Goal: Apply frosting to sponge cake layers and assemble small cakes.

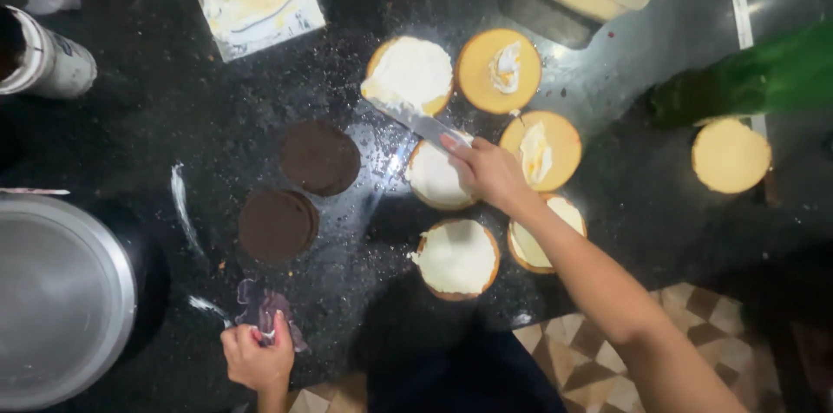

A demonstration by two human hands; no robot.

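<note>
So, a palette knife (415,121) was held in the right hand (488,172), fingers wrapped snug round the handle end, index finger laid along the top. The blade tip was pressed against the near edge of a round sponge cake (408,75) already covered in white cream, up near the middle of the black counter (217,135).

Handling-wise: the knife was judged light and thin, with a blade that probably flexes a bit, and likely slick wherever cream had got on it. It was best gripped at the handle, well back from the blade, which is how it was held. The cake looked soft and crumbly, so it'd be best lifted from underneath or by the bare golden sides, never by the creamed top.

The left hand (259,359) was closed down at the near edge of the counter on a crumpled purple wrapper (265,309), pinched between thumb and fingers. That looked like flimsy film, nearly weightless.

Around the knife, more creamed rounds were laid out: one (436,180) partly hidden under the right hand, one (457,258) nearer the body, and another (531,244) tucked behind the forearm. Two sponges (499,71) (541,150) only had a dab of cream. Two dark chocolate discs (319,157) (278,224) were sat to the left, apart from the rest. A bare sponge (731,155) was parked far right, and a big steel pan (61,300) at the left edge.
</note>
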